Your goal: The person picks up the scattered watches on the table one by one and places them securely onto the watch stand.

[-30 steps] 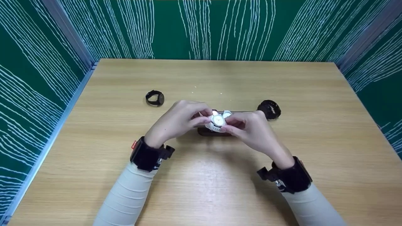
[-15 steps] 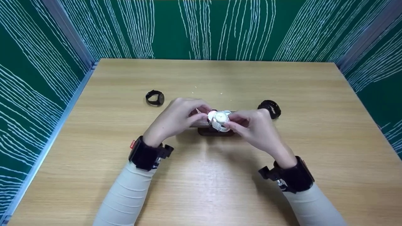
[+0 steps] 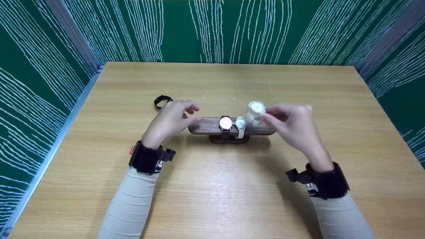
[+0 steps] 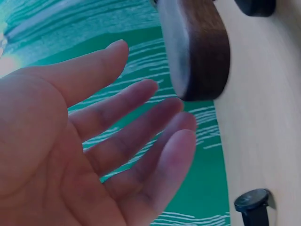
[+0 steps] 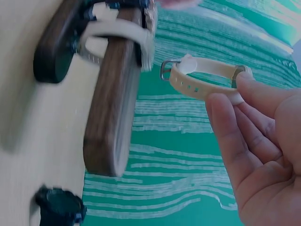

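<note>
A white wristwatch (image 3: pixel 256 108) with a buckled, looped strap is pinched at its case by my right hand (image 3: pixel 295 127), above the right part of a dark wooden watch stand (image 3: pixel 209 126). The right wrist view shows its pale strap (image 5: pixel 193 87) apart from the stand's bar. Two watches sit around the bar: one with a dark strap and round face (image 3: pixel 225 123), and a small white watch (image 3: pixel 240 123) beside it. My left hand (image 3: pixel 171 121) holds nothing; its fingers are spread and relaxed near the bar's left end, as the left wrist view (image 4: pixel 103 136) shows.
A black watch (image 3: pixel 162 102) lies on the wooden table (image 3: pixel 212 192) behind the left hand. Another black watch (image 5: pixel 61 207) appears low in the right wrist view, hidden behind the right hand from the head camera. Green walls with white lines surround the table.
My left hand has let go of the white watch and drawn back left. My right hand has carried that watch rightward and up, uncovering the stand and the two watches on it.
</note>
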`<state>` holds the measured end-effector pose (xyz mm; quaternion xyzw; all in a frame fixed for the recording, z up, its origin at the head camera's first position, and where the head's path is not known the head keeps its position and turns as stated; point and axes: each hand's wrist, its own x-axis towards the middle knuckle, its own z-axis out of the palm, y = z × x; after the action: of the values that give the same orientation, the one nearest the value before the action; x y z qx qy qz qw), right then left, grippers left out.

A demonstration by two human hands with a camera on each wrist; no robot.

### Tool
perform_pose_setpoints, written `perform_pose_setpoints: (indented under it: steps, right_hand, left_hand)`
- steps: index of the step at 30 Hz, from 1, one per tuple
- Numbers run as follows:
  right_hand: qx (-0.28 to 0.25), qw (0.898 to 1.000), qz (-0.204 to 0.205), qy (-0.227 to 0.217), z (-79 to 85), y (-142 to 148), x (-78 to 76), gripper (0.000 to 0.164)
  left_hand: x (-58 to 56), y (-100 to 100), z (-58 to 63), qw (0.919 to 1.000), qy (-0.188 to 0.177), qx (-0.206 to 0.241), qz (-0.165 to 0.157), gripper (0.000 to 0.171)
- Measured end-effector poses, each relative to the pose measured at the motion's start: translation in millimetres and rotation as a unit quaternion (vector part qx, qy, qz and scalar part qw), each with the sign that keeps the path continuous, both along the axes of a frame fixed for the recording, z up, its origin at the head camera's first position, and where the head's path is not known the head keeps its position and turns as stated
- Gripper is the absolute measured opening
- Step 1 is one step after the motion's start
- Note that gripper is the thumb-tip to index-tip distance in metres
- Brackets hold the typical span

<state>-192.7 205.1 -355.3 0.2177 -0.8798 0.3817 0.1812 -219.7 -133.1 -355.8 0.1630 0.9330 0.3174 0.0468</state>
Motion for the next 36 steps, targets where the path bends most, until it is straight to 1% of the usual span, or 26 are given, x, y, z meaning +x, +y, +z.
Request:
perform_pose_setpoints:
  steps: [3,6,9,13,18,22,28,36]
  right_hand:
    - [0.008,1.0,-0.028,0.011,2.0,10.9,-4.0,0.012]
    - [0.017,0.998,-0.056,0.019,3.3,20.1,-7.4,0.013]
    - [0.026,0.996,-0.077,0.026,4.2,26.4,-9.8,0.014]
    - [0.038,0.995,-0.093,0.025,2.3,31.8,-13.1,0.015]
    - [0.066,0.992,-0.108,0.026,-3.0,36.7,-17.0,0.014]
    - [0.08,0.99,-0.112,0.018,-6.0,38.7,-18.8,0.013]
    - [0.087,0.99,-0.112,0.004,-7.7,39.4,-19.4,0.01]
    - [0.098,0.988,-0.11,-0.041,-7.7,40.2,-16.7,0.013]
  left_hand:
    - [-2.2,-3.3,-3.1,0.9993,-0.034,-0.011,0.009,0.037]
    - [-3.8,-5.2,-5.4,0.9981,-0.058,-0.016,0.007,0.039]
    - [-4.9,-6.5,-7.3,0.9974,-0.071,-0.012,0.002,0.039]
    - [-6.3,-7.1,-9.7,0.9964,-0.084,-0.005,-0.001,0.038]
    - [-7.1,-5.8,-11.9,0.9961,-0.087,-0.002,-0.013,0.035]
    - [-7.0,-3.9,-12.8,0.997,-0.074,-0.008,-0.018,0.033]
    - [-6.4,-2.4,-13.5,0.9973,-0.071,-0.005,-0.014,0.029]
    - [-5.4,-1.2,-13.5,0.9959,-0.09,-0.002,-0.001,0.027]
